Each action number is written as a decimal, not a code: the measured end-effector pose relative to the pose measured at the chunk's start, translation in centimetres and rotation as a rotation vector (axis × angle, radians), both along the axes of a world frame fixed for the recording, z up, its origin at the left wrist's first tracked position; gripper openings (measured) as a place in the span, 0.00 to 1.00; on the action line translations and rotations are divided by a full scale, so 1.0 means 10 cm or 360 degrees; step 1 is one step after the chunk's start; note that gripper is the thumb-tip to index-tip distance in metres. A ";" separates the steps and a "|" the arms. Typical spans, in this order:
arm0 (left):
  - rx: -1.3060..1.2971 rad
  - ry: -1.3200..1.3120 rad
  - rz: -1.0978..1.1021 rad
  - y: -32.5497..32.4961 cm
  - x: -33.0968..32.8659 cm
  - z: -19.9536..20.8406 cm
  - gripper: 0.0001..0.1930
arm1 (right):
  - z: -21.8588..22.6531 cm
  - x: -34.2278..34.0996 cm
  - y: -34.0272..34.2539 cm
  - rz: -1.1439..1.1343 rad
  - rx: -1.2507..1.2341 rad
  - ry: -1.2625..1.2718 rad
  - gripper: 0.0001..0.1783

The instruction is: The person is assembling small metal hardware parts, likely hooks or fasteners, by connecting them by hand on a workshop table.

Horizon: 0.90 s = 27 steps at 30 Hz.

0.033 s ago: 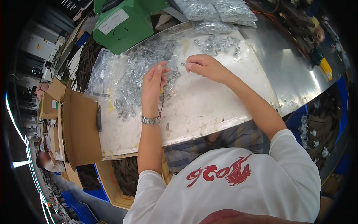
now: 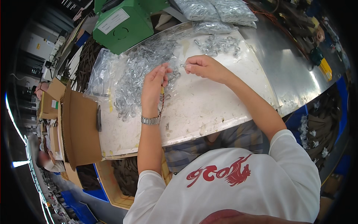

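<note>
My left hand (image 2: 153, 82) is above the right side of a heap of small silver metal hooks (image 2: 134, 74). Its thumb and fingers are drawn together; what they hold, if anything, is too small to make out. A thin reddish-brown cord (image 2: 162, 100) with a yellow part hangs beside that palm, near the metal watch band (image 2: 150, 120) on my wrist. Just to the right, my right hand (image 2: 204, 68) is closed in a pinch on a small silver metal piece (image 2: 182, 65), which pokes out toward the left fingertips. The two hands are a short gap apart.
A smaller group of metal hooks (image 2: 218, 44) lies beyond my right hand, below filled clear bags (image 2: 212, 11). A green machine (image 2: 123, 28) stands at the far left. Cardboard box (image 2: 80, 127) and clear plastic bag (image 2: 100, 72) are left. The white tabletop (image 2: 209, 108) ends before my body.
The left fingers have drawn in slightly and come closer together. My right hand is almost unmoved.
</note>
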<state>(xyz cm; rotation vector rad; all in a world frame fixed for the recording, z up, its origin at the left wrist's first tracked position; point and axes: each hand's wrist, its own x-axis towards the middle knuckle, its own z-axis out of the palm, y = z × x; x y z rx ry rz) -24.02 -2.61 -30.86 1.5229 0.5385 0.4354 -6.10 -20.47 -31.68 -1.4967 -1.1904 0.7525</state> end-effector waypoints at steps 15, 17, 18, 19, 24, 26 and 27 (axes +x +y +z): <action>0.0841 0.0061 -0.0177 -0.47 0.13 -0.04 0.16 | -0.15 -0.10 0.06 0.0024 -0.0150 0.0428 0.14; 0.1230 0.0029 -0.0014 -0.52 0.14 -0.06 0.16 | -0.11 -0.10 0.06 0.0031 -0.0190 0.0592 0.14; 0.1194 0.0052 -0.0013 -0.54 0.15 -0.06 0.15 | -0.07 -0.06 0.03 0.0014 -0.0247 0.0415 0.12; 0.1158 0.0070 -0.0015 -0.54 0.17 -0.06 0.14 | -0.04 0.00 0.01 -0.0007 -0.0300 0.0234 0.11; 0.0886 0.0134 0.0137 -0.30 0.10 0.09 0.12 | 0.12 0.31 -0.10 -0.0981 0.0262 -0.0799 0.17; 0.0758 0.0095 0.0251 -0.20 0.06 0.11 0.11 | 0.19 0.36 -0.11 -0.1248 0.0543 -0.1180 0.24; 0.0504 -0.0065 0.0312 -0.16 0.04 0.11 0.12 | 0.18 0.31 -0.09 -0.1238 0.0547 -0.1194 0.24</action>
